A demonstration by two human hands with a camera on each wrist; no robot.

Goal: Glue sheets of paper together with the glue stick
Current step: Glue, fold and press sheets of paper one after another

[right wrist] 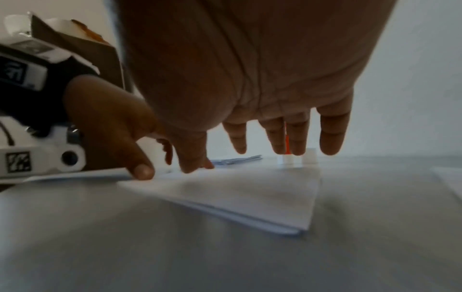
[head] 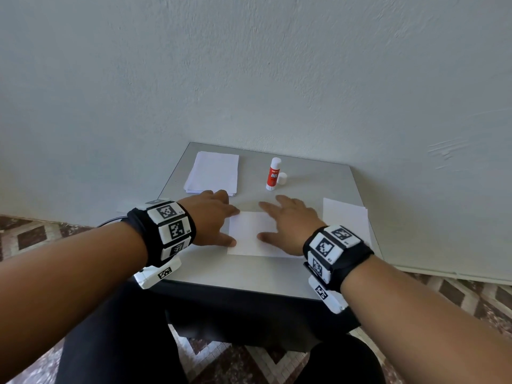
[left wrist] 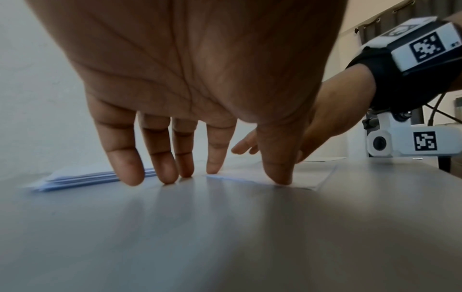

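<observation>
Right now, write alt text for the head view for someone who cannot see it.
Both hands, left hand and right hand, lie flat on a white sheet on a small grey table. Behind stand an uncapped glue stick, its cap, and a paper stack.

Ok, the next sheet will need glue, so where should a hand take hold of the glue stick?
Probably the red-labelled barrel, around its middle. The glue stick stands upright and uncapped beyond both hands, its cap beside its base on the right. The right hand could come from the near side, fingers wrapping sideways, clear of the exposed top.
</observation>
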